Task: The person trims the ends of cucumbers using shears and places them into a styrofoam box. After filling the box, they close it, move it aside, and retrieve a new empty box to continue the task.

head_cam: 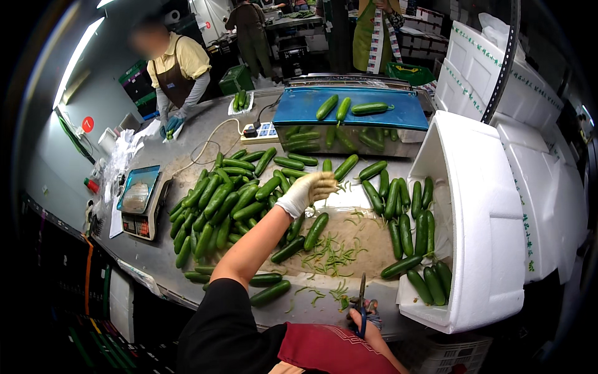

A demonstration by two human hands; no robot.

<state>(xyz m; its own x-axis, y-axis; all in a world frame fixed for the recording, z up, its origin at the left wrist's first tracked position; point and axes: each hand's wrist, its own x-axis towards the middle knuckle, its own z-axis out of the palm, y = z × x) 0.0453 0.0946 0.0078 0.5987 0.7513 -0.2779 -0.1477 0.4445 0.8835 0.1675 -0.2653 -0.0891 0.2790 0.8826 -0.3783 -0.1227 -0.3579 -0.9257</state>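
My left hand [310,190], in a pale glove, is stretched over the middle of the metal table, fingers together and pointing right. Whether it touches the cucumber [346,167] just beyond its fingertips cannot be told. A large heap of cucumbers [219,201] lies left of it. Near the table's front edge my right hand [366,321] grips scissors [362,294] with dark blue handles, blades pointing away from me. Thin green stem trimmings [334,257] are scattered between the hands. More cucumbers [406,233] lie at the right, some inside a white foam box [481,233] tipped on its side.
A blue-topped machine [299,105] at the back bears several cucumbers. A power strip [261,133] and cable lie beside it. A weighing scale [142,201] stands at the left. A person [180,75] works at the far left corner; others stand behind. Foam boxes [532,187] are stacked at the right.
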